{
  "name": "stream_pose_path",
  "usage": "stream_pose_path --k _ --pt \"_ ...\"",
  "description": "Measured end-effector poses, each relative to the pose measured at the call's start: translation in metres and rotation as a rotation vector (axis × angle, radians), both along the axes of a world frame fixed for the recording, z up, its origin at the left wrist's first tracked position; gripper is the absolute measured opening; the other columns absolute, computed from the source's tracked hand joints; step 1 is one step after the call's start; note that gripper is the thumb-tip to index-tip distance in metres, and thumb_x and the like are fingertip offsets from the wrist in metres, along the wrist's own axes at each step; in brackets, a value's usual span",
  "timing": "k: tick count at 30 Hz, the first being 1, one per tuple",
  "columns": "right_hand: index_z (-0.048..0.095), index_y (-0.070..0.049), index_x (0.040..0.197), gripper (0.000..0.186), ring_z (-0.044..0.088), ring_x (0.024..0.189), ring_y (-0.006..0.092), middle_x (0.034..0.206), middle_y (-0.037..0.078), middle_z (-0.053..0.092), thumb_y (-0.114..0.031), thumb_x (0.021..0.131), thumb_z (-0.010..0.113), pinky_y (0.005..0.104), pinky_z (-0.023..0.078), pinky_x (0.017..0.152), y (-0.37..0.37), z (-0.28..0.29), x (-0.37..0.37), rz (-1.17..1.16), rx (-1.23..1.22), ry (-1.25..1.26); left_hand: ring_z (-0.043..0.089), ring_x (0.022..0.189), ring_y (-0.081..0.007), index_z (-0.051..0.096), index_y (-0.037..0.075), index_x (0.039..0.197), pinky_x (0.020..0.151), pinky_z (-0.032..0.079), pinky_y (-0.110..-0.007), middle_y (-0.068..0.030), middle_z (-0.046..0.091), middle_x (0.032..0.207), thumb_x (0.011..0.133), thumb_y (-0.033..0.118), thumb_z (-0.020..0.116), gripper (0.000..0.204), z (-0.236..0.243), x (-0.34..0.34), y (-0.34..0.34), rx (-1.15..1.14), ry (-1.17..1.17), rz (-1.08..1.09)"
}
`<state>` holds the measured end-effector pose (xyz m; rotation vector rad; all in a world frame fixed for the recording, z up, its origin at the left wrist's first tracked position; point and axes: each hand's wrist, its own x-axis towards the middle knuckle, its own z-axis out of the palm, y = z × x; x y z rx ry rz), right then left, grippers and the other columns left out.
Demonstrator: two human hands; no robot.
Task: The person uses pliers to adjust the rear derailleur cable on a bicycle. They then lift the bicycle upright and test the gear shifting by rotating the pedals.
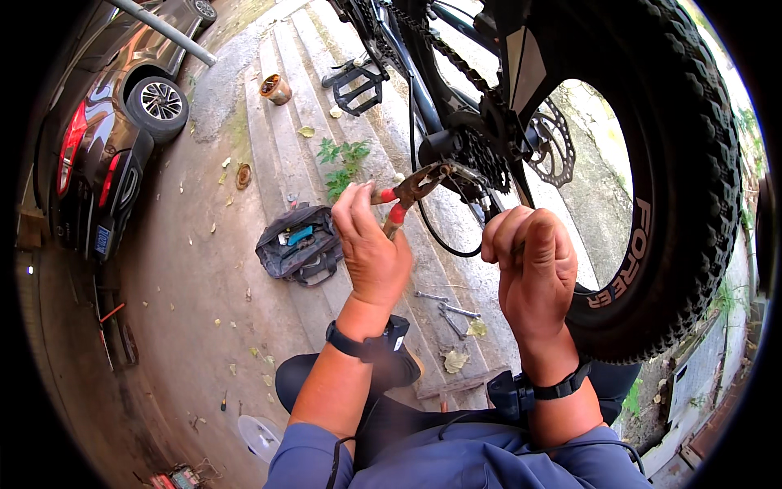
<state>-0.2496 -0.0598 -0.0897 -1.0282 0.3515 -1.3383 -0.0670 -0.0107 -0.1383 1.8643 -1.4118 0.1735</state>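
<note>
The red-handled pliers (414, 189) sit near the centre of the frame, their head beside the rear derailleur (487, 198); whether they bite on anything is unclear. The left hand (373, 248) wraps its fingers around the handles, which stand somewhat apart, so the tool's head lies beyond the grip, up and to the right. The right hand (536, 265) is curled nearly closed just below the derailleur; what it pinches, if anything, is hidden. The step in hand looks like plier work at the gear mechanism, and the next move seems to call for steady alignment of both hands. Outward lie the cassette (479, 157), the thick tyre (696, 179) at right and the tool bag (281, 265) left of centre.
</note>
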Motion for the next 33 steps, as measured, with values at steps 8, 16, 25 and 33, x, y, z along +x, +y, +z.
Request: stream_pose_path --k 8,16,25,33 --pt "0.054 0.0 0.083 0.03 0.056 0.075 0.019 0.077 0.009 0.057 -0.015 0.106 0.043 0.0316 0.047 0.073 0.005 0.01 0.002 -0.027 -0.07 0.064 0.048 0.122 -0.0421 0.042 -0.002 0.134 0.105 0.041 -0.045 -0.0223 0.044 0.13 0.071 -0.015 0.057 0.067 0.012 0.014 -0.006 -0.021 -0.169 -0.053" --pt "0.056 0.001 0.081 0.032 0.057 0.076 0.0185 0.077 0.009 0.058 -0.016 0.106 0.045 0.0315 0.047 0.073 0.006 0.014 0.0 -0.009 -0.08 0.111 0.048 0.121 -0.0418 0.042 -0.003 0.134 0.106 0.039 -0.046 -0.0219 0.045 0.128 0.07 -0.014 0.06 0.066 0.018 0.024 -0.009 -0.01 -0.262 -0.08" --pt "0.056 0.001 0.08 0.032 0.057 0.074 0.018 0.075 0.009 0.058 -0.016 0.106 0.046 0.0302 0.047 0.07 0.005 0.013 0.0 -0.021 -0.082 0.116 0.046 0.125 -0.0429 0.042 -0.002 0.134 0.108 0.037 -0.047 -0.0214 0.043 0.129 0.069 -0.014 0.061 0.069 0.018 0.019 -0.01 -0.007 -0.269 -0.076" --pt "0.043 -0.005 0.077 0.043 0.05 0.069 0.0189 0.069 0.009 0.051 -0.034 0.108 0.041 0.0302 0.041 0.066 0.004 0.013 -0.001 -0.039 -0.089 0.202 0.043 0.131 -0.0432 0.043 -0.001 0.135 0.109 0.038 -0.048 -0.0209 0.043 0.13 0.067 -0.016 0.059 0.071 0.032 0.045 -0.021 -0.023 -0.42 -0.148"
